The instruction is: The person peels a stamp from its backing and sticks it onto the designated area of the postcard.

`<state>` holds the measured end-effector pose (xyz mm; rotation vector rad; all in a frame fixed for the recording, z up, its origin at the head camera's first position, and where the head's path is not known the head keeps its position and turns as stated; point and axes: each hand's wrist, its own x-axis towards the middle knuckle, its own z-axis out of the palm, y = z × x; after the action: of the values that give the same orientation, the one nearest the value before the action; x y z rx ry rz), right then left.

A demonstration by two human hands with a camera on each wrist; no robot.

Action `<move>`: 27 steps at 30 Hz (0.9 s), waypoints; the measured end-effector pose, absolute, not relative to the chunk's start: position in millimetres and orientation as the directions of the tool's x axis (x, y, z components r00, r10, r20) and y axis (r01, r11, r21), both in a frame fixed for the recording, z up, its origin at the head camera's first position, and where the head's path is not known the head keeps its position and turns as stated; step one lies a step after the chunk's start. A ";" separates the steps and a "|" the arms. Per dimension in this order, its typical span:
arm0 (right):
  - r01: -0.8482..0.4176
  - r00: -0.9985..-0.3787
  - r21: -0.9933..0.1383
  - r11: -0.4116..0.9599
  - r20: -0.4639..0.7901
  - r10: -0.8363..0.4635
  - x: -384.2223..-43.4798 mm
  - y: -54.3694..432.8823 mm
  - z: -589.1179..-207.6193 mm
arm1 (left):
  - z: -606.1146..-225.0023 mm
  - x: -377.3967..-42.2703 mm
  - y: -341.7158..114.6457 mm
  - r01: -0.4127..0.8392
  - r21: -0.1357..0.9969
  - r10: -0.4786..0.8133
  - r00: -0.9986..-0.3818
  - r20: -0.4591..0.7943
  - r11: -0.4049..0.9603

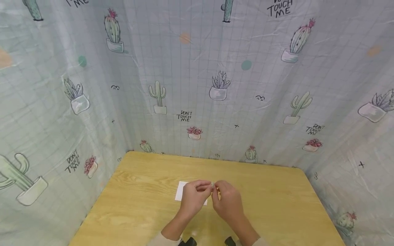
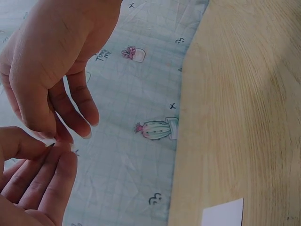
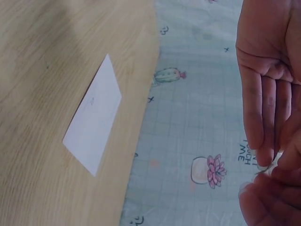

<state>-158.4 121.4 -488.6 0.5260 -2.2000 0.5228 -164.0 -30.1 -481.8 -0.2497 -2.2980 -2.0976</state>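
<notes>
In front of me, over the table, both hands meet at the fingertips around a small thin thing [image 1: 212,185]. It looks pale in the head view, while a dark, narrow bit of it [image 3: 265,169] shows in the right wrist view; its kind I cannot tell. The left hand [image 1: 193,196] pinches it between thumb and fingers. From the other side, the right hand [image 1: 228,200] pinches it too, its fingertips close against the left ones. Fingers cover most of the thing. Behind and partly under the left hand in the head view lies a white sheet of paper [image 1: 180,193].
A wood-grain table [image 1: 138,194] spreads under the hands. Curtains [image 1: 197,68] printed with cacti hang behind the table and along both sides. The paper carries a small faint mark [image 3: 92,101]. Two dark objects [image 1: 191,242] show near the wrists at the bottom edge.
</notes>
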 end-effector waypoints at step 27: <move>-0.546 -0.714 -0.439 0.713 0.690 -0.122 -167.9 118.3 -489.8 | -475.6 -174.7 -30.2 0.021 0.982 0.118 -0.992 0.044 -0.190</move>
<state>-167.9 118.3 -489.8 0.5056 -2.2710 0.8543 -174.7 -30.2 -475.6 -0.1743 -2.0382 -2.4669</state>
